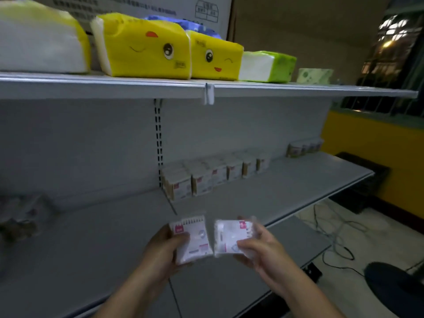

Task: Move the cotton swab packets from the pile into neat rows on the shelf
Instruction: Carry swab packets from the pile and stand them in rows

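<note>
Our left hand (160, 249) is closed around a flat white plastic cotton swab packet with pink print (192, 239), thumb across its face, fingers behind; we hold it roughly upright, long axis running up and a little away from us. Beside it, our right hand (259, 249) grips a second white-and-pink clear-wrapped swab packet (231, 235) by its right edge, tilted and lying wider than tall. Both packets sit just apart, over the front of the grey metal lower shelf (298, 187).

From there the target lies up and away, slightly to the right: a row of matching white swab packets standing on edge (215, 175) against the shelf's back panel, beginning at the slotted upright. We judge the right hand nearer the row's open front, so its packet would go first, turned upright to match. Far left, a blurred heap of packets (20, 214) looks like the pile. Above, yellow plastic-wrapped tissue packs with cartoon faces (169, 51) line the upper shelf.
</note>
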The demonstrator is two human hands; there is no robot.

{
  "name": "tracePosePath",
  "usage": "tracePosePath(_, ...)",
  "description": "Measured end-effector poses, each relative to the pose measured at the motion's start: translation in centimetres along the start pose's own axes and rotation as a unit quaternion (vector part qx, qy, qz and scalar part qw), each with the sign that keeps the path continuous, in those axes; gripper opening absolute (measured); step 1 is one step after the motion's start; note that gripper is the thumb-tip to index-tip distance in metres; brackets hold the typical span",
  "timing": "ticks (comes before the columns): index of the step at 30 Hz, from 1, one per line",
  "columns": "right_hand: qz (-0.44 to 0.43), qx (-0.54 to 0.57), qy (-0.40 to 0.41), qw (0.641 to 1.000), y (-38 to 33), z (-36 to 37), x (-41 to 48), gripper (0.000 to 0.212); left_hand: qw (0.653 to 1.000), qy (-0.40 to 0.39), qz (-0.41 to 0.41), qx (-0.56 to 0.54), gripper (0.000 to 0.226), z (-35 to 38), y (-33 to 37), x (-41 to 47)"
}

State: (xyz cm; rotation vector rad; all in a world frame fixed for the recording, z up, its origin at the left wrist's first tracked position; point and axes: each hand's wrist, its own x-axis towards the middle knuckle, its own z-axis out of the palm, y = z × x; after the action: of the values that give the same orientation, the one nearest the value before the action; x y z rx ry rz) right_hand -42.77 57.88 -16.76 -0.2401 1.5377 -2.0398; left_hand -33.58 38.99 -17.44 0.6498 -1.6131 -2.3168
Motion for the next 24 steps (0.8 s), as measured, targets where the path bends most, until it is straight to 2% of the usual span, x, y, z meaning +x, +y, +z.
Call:
tracePosePath(2,-0.023,-0.007,0.051,0.998,-1.0,-1.9,2.3,0.044,1.000,-0.007,0.007,0.020,0.021,1.9,0.0,3.1)
tracePosePath(4,-0.044,-0.023,0.098,0.994,-2.2,-3.5,4.3,0.038,0.999,0.003,0.024,0.037,0.023,3.7,0.5,5.7)
tracePosePath(8,-0.109,-0.151,0.161,0.969,-5.0,-7.7,8.9,0.019,0.989,0.016,0.079,0.126,0.040,8.2,1.4,11.0)
tracePosePath(10,-0.157,-0.214,0.183,0.947,-5.9,-9.0,11.0,0.018,0.973,0.027,0.129,0.187,0.041,9.6,2.0,13.3)
tracePosePath(12,-0.169,-0.316,0.206,0.910,-6.0,-9.9,13.3,0.020,0.933,0.058,0.198,0.296,0.034,10.4,2.5,15.1)
tracePosePath(14,-0.173,-0.443,0.219,0.852,-5.8,-10.5,15.7,0.029,0.870,0.106,0.263,0.404,0.031,10.7,3.0,16.3)
tracePosePath(15,-0.185,-0.474,0.210,0.835,-6.0,-10.7,16.9,0.034,0.830,0.130,0.293,0.456,0.034,10.8,3.2,17.1)
tracePosePath(17,-0.238,-0.478,0.160,0.830,-6.5,-10.7,19.2,0.039,0.740,0.164,0.327,0.565,0.033,11.2,3.3,18.6)
tracePosePath(18,-0.266,-0.473,0.130,0.829,-6.9,-10.6,20.3,0.040,0.708,0.175,0.330,0.599,0.031,11.5,3.5,19.2)
tracePosePath(20,-0.299,-0.483,0.078,0.819,-7.6,-10.5,22.5,0.040,0.682,0.184,0.344,0.618,0.030,12.2,3.9,20.2)
tracePosePath(22,-0.314,-0.509,0.032,0.801,-8.2,-10.5,24.5,0.039,0.659,0.192,0.359,0.632,0.041,12.9,4.2,20.7)
tracePosePath(23,-0.328,-0.526,0.006,0.784,-8.5,-10.6,25.3,0.039,0.638,0.199,0.358,0.652,0.047,13.1,4.1,20.9)
tracePosePath(24,-0.356,-0.553,-0.022,0.753,-8.7,-10.7,26.1,0.038,0.621,0.201,0.346,0.674,0.050,13.2,4.0,21.1)
